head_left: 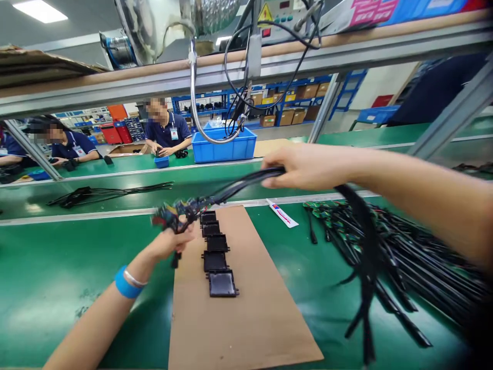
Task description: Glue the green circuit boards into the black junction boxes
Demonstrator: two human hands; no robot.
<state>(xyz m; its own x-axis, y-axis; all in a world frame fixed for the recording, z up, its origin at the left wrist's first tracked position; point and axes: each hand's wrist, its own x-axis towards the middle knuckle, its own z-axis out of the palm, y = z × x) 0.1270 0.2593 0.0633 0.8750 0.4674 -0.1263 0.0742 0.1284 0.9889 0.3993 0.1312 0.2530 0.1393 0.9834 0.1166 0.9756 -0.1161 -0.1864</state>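
My left hand [171, 242], with a blue band on its wrist, is closed round the circuit-board end of a bundle of black cables [242, 181]. My right hand [295, 165] grips the same bundle farther along, and the loose cable ends hang down from it on the right, blurred by motion. Beneath the bundle, a row of several black plastic housings [222, 284] lies on a brown cardboard sheet [246, 329]. The nearest housing has a greyish inner face. The boards in my left hand are smeared by movement.
On the right lies a large pile of cabled circuit boards [385, 246]. A white tube [282, 213] rests behind the cardboard. More black cables [111, 192] lie at the far left. A blue bin [225, 146] and co-workers are across the bench; a metal hose [194, 97] hangs overhead.
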